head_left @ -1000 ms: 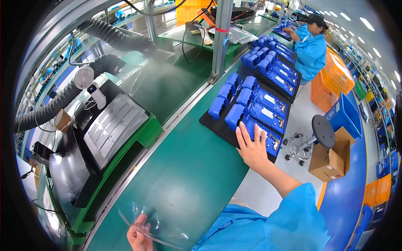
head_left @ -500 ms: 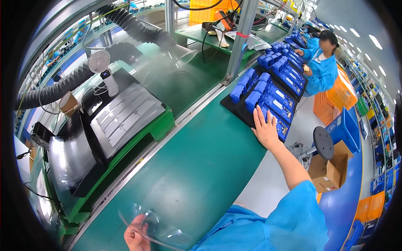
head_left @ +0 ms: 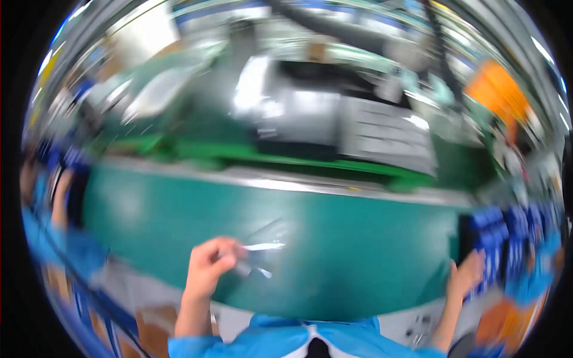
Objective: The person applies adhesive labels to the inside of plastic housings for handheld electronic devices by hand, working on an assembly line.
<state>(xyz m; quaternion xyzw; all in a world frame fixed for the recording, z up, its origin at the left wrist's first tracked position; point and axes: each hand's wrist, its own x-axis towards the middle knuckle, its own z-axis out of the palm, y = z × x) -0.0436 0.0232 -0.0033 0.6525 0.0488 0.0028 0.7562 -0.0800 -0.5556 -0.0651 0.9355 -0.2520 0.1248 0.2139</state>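
My left hand [head_left: 212, 265] is over the front middle of the green work surface [head_left: 179, 209], its fingers pinched on a clear plastic sheet [head_left: 265, 246]. The sheet is see-through and blurred, so its outline is hard to follow. On the right, my right hand [head_left: 468, 273] lies at the near side of a group of blue plastic parts [head_left: 490, 230]. Its thumb is apart from the fingers, and no held thing shows in it. A black tray [head_left: 465, 234] lies under those parts. Motion smears the whole picture.
Across the metal rail [head_left: 280, 182] stands a green-edged bench [head_left: 209, 149] with grey flat sheets [head_left: 388, 134] and a shiny clear stack [head_left: 298, 116]. A grey hose [head_left: 334, 24] hangs behind. A co-worker's arm [head_left: 59, 200] is at the far left; an orange crate [head_left: 498, 89] stands back right.
My view has swung left, bringing the work surface level before me. My left hand still pinches the clear sheet, now lifted nearer the middle. My right hand stays by the blue parts.
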